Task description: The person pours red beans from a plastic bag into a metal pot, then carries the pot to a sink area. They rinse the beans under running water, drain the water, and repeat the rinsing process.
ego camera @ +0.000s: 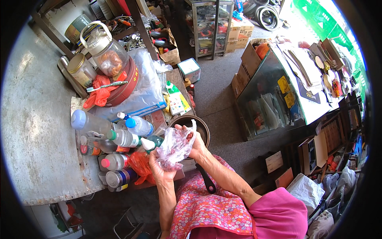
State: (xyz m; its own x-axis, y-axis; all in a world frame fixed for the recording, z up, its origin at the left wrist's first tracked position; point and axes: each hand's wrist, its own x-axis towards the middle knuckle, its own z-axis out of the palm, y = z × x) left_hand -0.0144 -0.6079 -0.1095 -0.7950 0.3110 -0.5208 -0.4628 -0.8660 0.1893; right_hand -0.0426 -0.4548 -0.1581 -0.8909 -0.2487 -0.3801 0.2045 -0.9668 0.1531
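Observation:
Between my two hands is a clear plastic bag (176,146) with reddish contents that I cannot make out. My left hand (163,168) supports its lower left side, the fingers partly hidden by the film. My right hand (195,143) grips the upper right side. Under and behind the bag stands a round pan (206,128), whose black handle (206,179) points toward my apron. Just left of the bag are a green bottle with a white pointed cap (149,143) and an orange-red plastic bag (140,167).
Capped bottles and jars, among them a blue-capped bottle (140,126), crowd the left side beside a worn metal tabletop (44,134). Farther back, a clear jug (109,58) stands on a red round tin (128,85). A glass display case (262,98) stands to the right across the floor.

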